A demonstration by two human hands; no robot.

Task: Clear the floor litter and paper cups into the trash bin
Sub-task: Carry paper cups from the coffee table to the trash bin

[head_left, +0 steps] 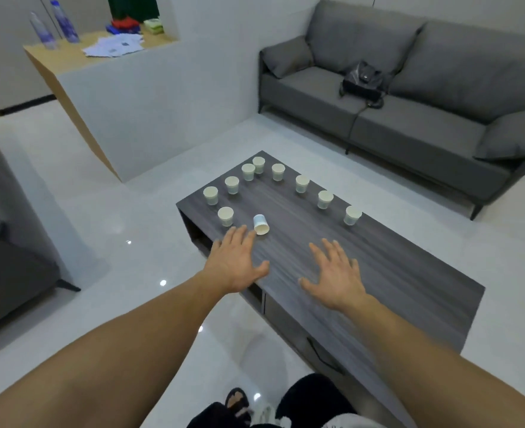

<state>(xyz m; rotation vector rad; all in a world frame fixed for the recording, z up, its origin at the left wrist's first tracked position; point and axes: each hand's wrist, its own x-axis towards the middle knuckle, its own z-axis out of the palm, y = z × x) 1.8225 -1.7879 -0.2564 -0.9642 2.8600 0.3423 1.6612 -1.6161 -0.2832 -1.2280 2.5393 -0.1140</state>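
Hovering over the dark coffee table [394, 267], left hand [235, 264] and right hand [335, 276] — both spread, grasping nothing — near a tipped paper cup [260, 224]

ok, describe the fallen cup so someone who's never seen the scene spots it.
Find the dark wood-grain table in front of the grey sofa. Paper cups stand along its far and left edges; the fallen cup lies just beyond the fingertips of the left hand. It alone lies on its side; every other cup stands upright.
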